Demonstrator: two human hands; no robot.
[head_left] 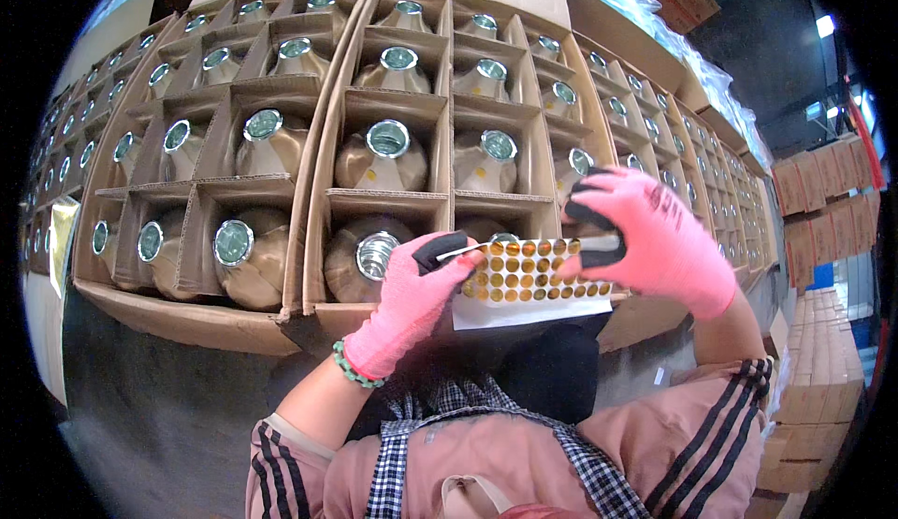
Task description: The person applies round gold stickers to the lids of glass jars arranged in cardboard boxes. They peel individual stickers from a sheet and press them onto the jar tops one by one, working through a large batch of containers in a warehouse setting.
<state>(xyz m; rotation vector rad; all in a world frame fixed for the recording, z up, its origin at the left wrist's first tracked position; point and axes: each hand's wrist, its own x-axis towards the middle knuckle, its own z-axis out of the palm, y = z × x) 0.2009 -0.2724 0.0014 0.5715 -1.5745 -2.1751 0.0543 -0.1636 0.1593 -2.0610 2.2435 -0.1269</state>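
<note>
- From my remote seat, at far left, I see a divided carton (187,318) of gold bottles, each standing in its own compartment.
- Just left of the left hand, a rounded bottle (341,281) stands in the middle carton (398,210), its silvery mouth uncovered.
- The left hand (407,306), pink-gloved with dark fingertips, pinches the sheet of stickers (538,285) by its left side. I would hold this grip at the very edge, clear of the gold dots, and hold the backing taut.
- The sheet lies between the hands, over the carton's near edge, round stickers facing up, a white strip below them.
- The right hand (659,238) curves at the sheet's right end, thumb and fingertips apart; I cannot tell whether it touches. To lift a dot cleanly, I judge a light fingertip works best.
</note>
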